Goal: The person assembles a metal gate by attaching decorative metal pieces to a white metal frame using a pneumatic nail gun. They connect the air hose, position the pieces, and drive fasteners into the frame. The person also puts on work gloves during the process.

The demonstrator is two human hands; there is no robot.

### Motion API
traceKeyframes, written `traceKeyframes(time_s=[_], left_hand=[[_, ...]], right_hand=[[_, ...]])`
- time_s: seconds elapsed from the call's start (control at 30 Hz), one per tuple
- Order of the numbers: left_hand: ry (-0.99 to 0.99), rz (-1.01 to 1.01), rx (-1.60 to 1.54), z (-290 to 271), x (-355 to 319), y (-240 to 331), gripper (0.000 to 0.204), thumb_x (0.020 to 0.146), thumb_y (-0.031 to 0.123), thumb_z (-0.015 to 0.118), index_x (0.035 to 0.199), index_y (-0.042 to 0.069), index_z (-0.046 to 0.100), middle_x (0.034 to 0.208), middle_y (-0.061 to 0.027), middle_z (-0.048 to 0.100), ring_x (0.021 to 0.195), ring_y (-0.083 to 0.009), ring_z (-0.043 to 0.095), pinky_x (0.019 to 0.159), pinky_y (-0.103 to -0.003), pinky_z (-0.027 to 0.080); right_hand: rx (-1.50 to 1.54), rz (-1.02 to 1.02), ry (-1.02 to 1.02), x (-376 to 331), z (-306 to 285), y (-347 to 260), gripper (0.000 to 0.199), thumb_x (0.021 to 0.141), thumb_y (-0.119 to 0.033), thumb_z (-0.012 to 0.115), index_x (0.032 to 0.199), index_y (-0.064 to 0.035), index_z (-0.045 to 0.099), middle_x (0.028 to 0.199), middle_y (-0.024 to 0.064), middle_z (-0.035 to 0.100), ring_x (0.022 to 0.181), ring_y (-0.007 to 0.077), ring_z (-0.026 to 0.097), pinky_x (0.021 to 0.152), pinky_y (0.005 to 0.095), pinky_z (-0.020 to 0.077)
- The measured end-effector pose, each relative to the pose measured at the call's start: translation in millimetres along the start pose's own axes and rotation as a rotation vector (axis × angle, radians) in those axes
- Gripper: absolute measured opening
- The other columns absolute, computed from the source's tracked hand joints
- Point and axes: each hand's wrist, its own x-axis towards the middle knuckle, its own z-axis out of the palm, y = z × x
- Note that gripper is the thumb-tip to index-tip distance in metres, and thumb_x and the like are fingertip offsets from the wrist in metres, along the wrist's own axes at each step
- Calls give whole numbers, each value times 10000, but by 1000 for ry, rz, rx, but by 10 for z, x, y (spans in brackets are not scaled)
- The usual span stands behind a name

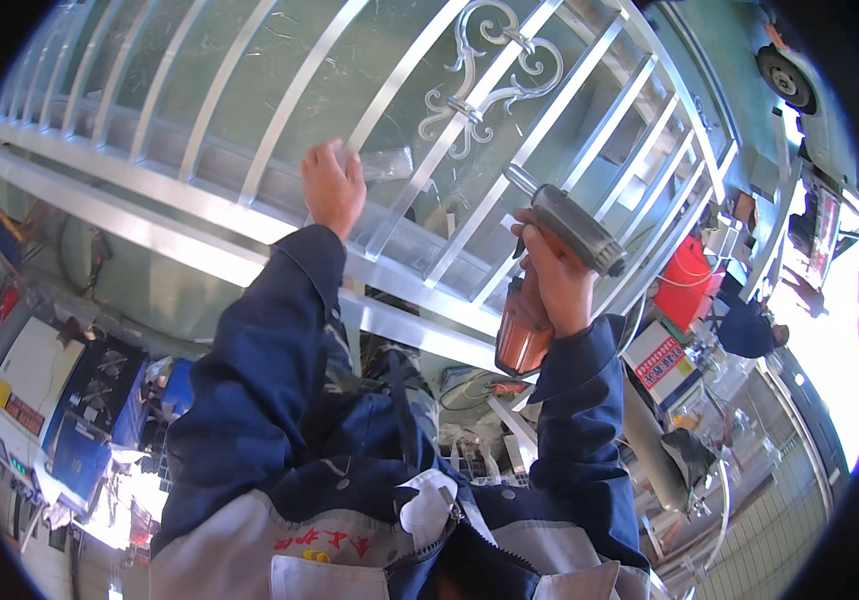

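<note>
A silvery metal railing with parallel bars lies in front of me. My left hand is over one of its bars, thumb on one side and curled fingers on the other. My right hand is wrapped round the handle of a cordless power driver with a dark grey body and an orange-brown lower part. The tool's silver nose points up and left over the bars, near a slanting bar. Beside my left hand lies a clear plastic packet.
Curled scroll ornaments sit between bars at the railing's far side. To the right are a red box, a cylinder and a vehicle wheel. Another person is at far right. Blue-and-black equipment stands at left.
</note>
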Motion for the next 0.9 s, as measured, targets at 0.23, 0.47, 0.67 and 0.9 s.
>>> traceKeyframes(time_s=[0.23, 0.47, 0.67, 0.9], left_hand=[[-229, -193, -23, 654, 601, -25, 386, 1001, 411, 539, 1106, 48, 619, 1005, -196, 682, 939, -419, 649, 793, -496, 522], [-202, -218, 73, 633, 599, 15, 398, 1008, 476, 498, 929, 108, 627, 846, -103, 710, 693, -373, 676, 588, -479, 529], [-205, -237, 94, 627, 596, 43, 383, 1006, 475, 501, 933, 121, 626, 840, -96, 703, 696, -354, 683, 573, -468, 529], [-200, -255, 89, 597, 586, 77, 394, 1021, 481, 487, 987, 128, 657, 842, -116, 716, 734, -377, 686, 623, -475, 532]], right_hand=[[-84, 44, 50, 722, 355, 62, 240, 911, -123, 693, 1137, -55, 735, 842, -9, 678, 712, 62, 557, 631, 248, 458], [-111, 120, 35, 1076, 535, 205, 254, 919, -122, 676, 1162, -65, 727, 899, -9, 687, 728, 64, 572, 649, 246, 477], [-179, 124, 40, 1181, 570, 241, 242, 913, -133, 692, 1145, -82, 738, 810, -22, 657, 689, 70, 555, 633, 256, 470], [-147, 116, 53, 1218, 575, 237, 230, 916, -135, 697, 1137, -81, 739, 794, -24, 643, 693, 67, 553, 637, 252, 469]])
